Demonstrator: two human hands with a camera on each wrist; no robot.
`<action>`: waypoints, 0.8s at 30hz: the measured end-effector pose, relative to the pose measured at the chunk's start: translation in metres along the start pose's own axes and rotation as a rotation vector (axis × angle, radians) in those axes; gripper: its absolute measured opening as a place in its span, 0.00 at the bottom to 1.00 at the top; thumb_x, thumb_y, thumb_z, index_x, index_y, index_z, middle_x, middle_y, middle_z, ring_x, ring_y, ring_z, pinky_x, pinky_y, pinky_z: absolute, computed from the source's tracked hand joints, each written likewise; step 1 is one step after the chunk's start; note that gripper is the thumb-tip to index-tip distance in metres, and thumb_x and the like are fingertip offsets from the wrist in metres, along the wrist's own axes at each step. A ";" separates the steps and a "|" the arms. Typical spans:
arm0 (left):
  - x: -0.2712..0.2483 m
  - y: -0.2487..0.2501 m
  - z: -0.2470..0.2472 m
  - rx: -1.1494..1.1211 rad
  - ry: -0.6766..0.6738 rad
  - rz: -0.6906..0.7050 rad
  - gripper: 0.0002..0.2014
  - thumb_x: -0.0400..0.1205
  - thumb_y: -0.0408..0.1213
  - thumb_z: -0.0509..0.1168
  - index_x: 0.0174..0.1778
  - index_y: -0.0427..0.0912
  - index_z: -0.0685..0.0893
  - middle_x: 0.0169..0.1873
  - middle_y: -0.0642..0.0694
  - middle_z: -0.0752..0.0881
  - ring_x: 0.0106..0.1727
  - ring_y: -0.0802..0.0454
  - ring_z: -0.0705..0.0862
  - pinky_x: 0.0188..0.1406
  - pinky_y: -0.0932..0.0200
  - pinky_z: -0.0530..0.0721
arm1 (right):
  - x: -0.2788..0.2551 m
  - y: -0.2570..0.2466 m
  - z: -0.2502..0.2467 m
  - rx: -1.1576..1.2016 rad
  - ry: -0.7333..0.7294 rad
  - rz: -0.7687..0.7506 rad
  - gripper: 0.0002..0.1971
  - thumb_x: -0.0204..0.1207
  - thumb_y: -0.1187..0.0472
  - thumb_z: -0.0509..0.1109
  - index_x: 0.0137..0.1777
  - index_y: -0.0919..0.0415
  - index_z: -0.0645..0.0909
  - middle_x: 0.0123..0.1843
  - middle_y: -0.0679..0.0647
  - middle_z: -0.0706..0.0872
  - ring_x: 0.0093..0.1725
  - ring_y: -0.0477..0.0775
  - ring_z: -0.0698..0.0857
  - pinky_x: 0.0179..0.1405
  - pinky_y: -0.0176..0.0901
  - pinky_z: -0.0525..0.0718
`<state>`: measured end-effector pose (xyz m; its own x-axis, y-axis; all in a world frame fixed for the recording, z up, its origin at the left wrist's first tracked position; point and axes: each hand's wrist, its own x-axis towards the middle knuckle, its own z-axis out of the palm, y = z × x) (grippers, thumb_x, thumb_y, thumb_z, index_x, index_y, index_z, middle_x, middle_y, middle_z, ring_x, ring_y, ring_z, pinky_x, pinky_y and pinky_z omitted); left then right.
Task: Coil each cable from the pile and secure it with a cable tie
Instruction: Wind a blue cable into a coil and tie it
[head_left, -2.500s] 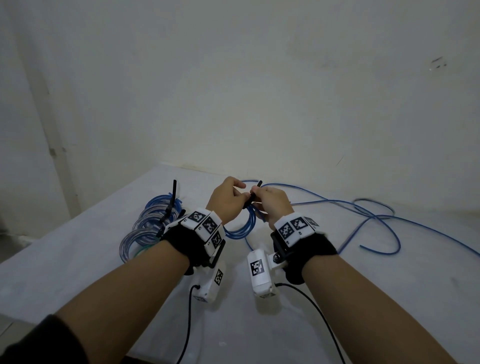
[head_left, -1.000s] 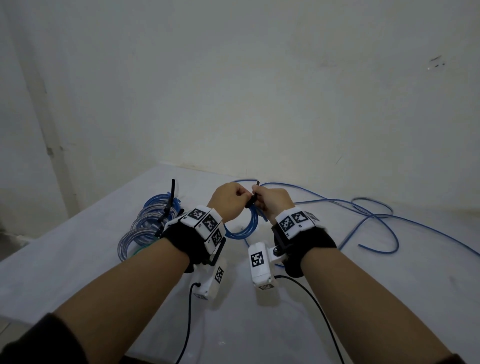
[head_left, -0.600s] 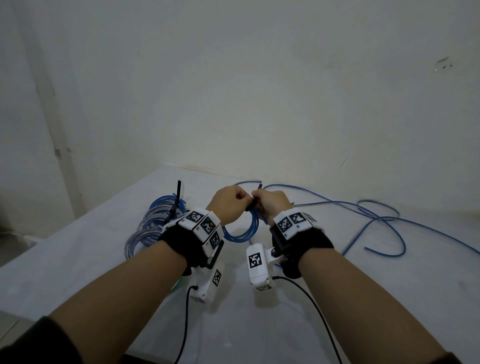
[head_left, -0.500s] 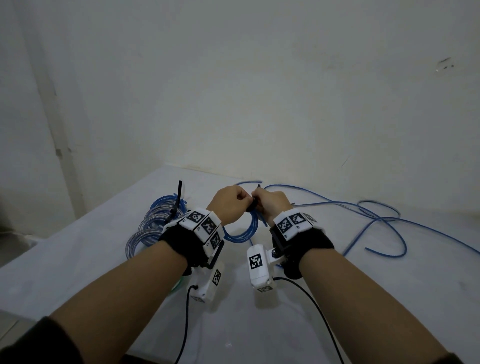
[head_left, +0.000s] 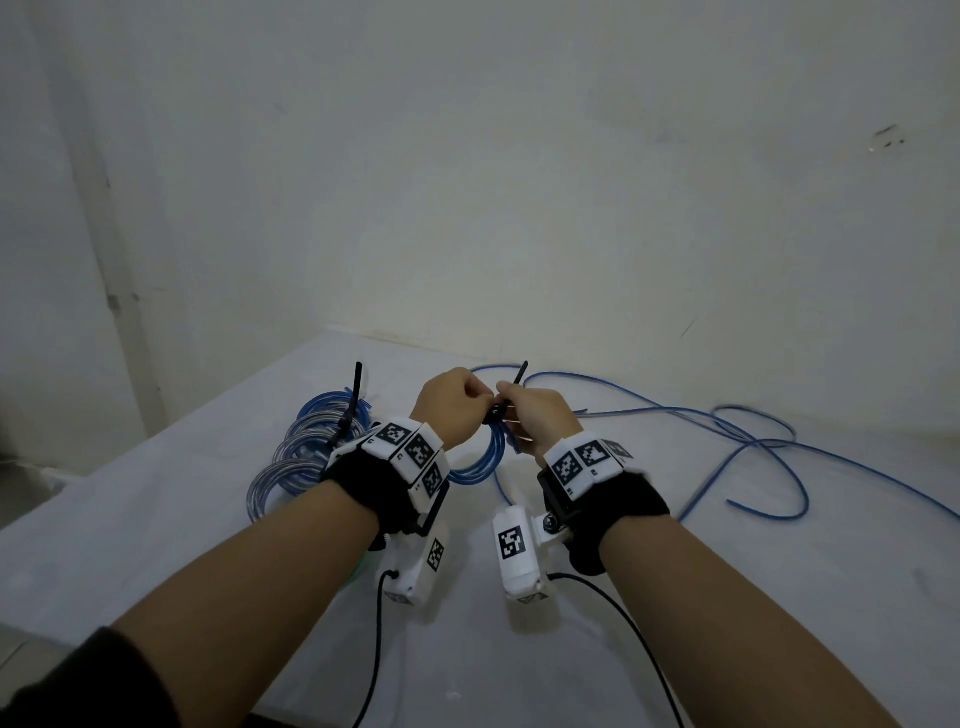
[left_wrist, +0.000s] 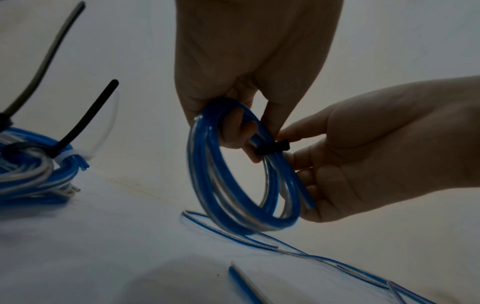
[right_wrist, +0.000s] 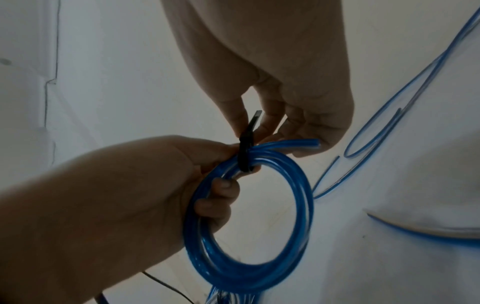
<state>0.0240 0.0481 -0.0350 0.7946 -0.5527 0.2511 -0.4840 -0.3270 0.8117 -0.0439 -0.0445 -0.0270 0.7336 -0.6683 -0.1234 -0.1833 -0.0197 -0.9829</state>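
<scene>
A small coil of blue cable (head_left: 480, 457) hangs between my hands above the white table (head_left: 156, 519). My left hand (head_left: 470, 397) grips the coil's top, fingers hooked through the ring (right_wrist: 221, 197). A black cable tie (left_wrist: 272, 148) wraps the bundle there. My right hand (head_left: 511, 405) pinches the tie's tail (right_wrist: 253, 121), which sticks up past the knuckles (head_left: 521, 373). Its lower fingers rest against the coil's side (left_wrist: 306, 185). The coil (right_wrist: 259, 273) is tilted, with a loose cable end (right_wrist: 311, 142) poking out by the tie.
Tied blue coils (head_left: 306, 447) lie on the table at the left, their black tie tails (head_left: 357, 387) standing up. Loose blue cables (head_left: 737, 436) sprawl across the right side. A wall (head_left: 519, 208) stands close behind. The table's left edge (head_left: 62, 504) runs diagonally.
Both hands stay pressed together at the top of the coil. The tie's tail has shifted only slightly between the fingers. Nothing was let go.
</scene>
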 end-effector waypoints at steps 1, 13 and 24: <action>0.000 0.000 -0.001 0.002 0.007 0.003 0.01 0.79 0.35 0.64 0.43 0.42 0.80 0.42 0.47 0.84 0.48 0.50 0.82 0.46 0.59 0.77 | -0.001 0.001 0.001 -0.020 -0.007 -0.012 0.11 0.77 0.59 0.66 0.36 0.65 0.78 0.37 0.63 0.82 0.34 0.57 0.76 0.30 0.42 0.69; 0.005 0.006 0.001 -0.079 0.060 -0.032 0.04 0.79 0.35 0.65 0.47 0.42 0.81 0.38 0.49 0.81 0.47 0.50 0.81 0.47 0.60 0.75 | -0.009 0.004 -0.008 0.042 0.002 -0.093 0.12 0.81 0.59 0.63 0.37 0.61 0.78 0.33 0.54 0.81 0.30 0.49 0.77 0.31 0.38 0.72; 0.001 0.020 0.008 -0.049 -0.106 0.181 0.10 0.83 0.38 0.62 0.46 0.36 0.85 0.37 0.47 0.84 0.40 0.54 0.79 0.40 0.63 0.74 | 0.001 -0.001 -0.026 0.127 0.125 -0.110 0.12 0.78 0.64 0.66 0.32 0.63 0.78 0.39 0.63 0.84 0.28 0.53 0.79 0.13 0.31 0.67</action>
<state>0.0124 0.0349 -0.0226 0.6519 -0.6777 0.3403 -0.5952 -0.1790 0.7834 -0.0604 -0.0647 -0.0229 0.6563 -0.7545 -0.0044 -0.0173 -0.0092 -0.9998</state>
